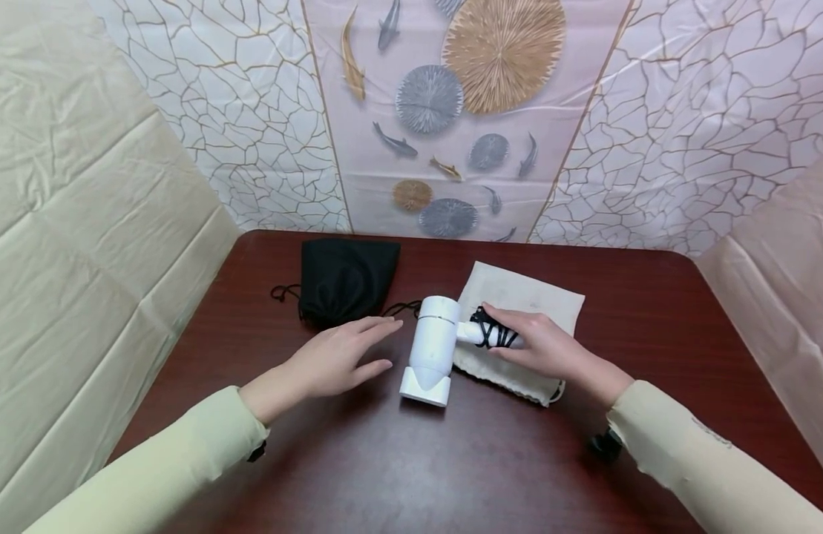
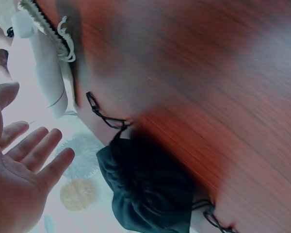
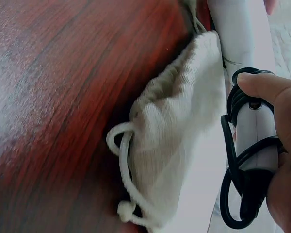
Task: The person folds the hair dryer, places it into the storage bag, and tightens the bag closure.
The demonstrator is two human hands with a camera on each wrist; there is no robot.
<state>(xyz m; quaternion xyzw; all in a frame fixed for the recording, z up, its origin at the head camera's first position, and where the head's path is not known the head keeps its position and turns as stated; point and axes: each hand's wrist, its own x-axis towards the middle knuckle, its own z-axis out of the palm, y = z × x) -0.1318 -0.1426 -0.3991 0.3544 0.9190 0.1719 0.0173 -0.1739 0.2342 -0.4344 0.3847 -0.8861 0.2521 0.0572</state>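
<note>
My right hand grips the handle of a white hair dryer, its thumb lying along the handle in the right wrist view. A black cord is wound round that handle. The dryer's barrel points toward me, with the flared nozzle at the near end; whether it touches the table cannot be told. Left of the barrel, my left hand hovers apart from it, fingers extended and holding nothing. Beneath the handle lies a cream drawstring bag, flat on the table.
A black drawstring bag lies at the back left of the dark red-brown table, its cords trailing on both sides. Patterned cloth hangs behind the table's far edge. Pale cloth walls stand at the left and right.
</note>
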